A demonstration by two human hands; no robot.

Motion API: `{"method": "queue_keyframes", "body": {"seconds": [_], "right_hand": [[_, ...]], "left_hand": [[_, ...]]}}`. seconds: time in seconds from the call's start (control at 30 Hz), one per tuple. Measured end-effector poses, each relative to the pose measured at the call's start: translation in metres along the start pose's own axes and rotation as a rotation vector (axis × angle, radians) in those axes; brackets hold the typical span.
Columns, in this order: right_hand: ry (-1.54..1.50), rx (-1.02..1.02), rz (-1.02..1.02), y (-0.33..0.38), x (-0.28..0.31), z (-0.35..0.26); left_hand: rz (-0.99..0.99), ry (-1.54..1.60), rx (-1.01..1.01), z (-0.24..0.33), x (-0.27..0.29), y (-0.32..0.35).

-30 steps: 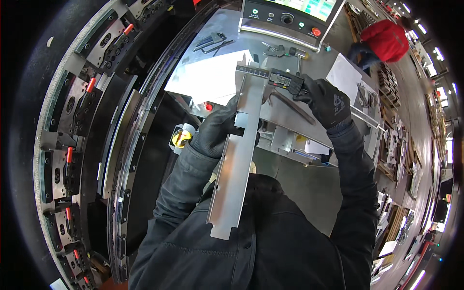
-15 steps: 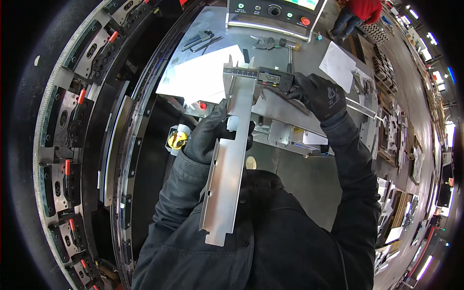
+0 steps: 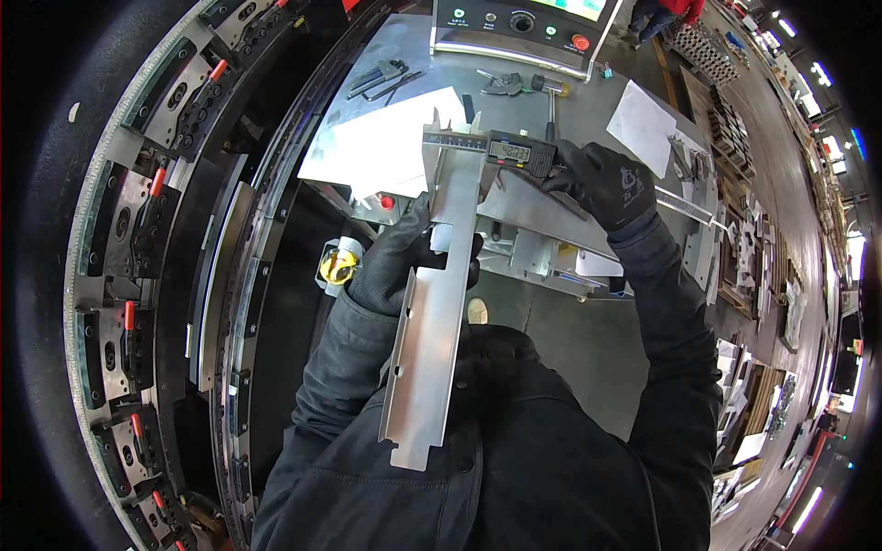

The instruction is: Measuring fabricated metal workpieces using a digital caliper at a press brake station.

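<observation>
A long bent sheet-metal part runs from my chest up toward the bench, with a notch partway along its left side. My left hand, in a black glove, is closed around it near that notch. In my gloved right hand is a digital caliper, gripped at the right end of its body. The caliper's jaws lie across the far end of the metal part; whether both jaws touch its edges I cannot tell. Its display faces up.
Beyond my hands, a metal bench carries white paper sheets, a hammer, hex keys and a control panel. Left stands a machine with red-handled clamps. A yellow tape roll sits beside my left arm. Someone in red stands far right.
The caliper and my right hand have shifted very slightly left. The person in the red top has moved up and left, partly out of view. My left hand keeps its grip.
</observation>
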State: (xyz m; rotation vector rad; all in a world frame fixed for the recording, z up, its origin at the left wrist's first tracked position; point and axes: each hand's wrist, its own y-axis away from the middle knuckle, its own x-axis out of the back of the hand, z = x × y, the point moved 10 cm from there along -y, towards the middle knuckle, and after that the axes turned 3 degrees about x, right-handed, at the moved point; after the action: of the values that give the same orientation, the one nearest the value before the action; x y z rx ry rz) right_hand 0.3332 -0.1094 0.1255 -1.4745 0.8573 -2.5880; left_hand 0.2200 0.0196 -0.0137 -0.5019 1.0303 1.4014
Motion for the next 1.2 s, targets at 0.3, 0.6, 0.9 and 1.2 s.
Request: {"method": "queue_keyframes", "body": {"seconds": [0.3,0.6,0.9,1.2], "right_hand": [[-0.030,-0.001,0.020,0.001,0.002,-0.003],[-0.097,-0.038,-0.080,0.013,-0.017,-0.001],[-0.197,-0.070,-0.113,0.069,-0.041,-0.017],[-0.233,-0.101,-0.175,0.087,-0.046,-0.020]], "left_hand": [[-0.071,-0.037,-0.016,0.000,-0.008,0.002],[0.078,0.002,-0.009,-0.012,0.007,0.002],[-0.142,0.163,-0.004,-0.053,0.017,-0.001],[-0.111,-0.241,-0.165,-0.061,0.014,-0.001]]}}
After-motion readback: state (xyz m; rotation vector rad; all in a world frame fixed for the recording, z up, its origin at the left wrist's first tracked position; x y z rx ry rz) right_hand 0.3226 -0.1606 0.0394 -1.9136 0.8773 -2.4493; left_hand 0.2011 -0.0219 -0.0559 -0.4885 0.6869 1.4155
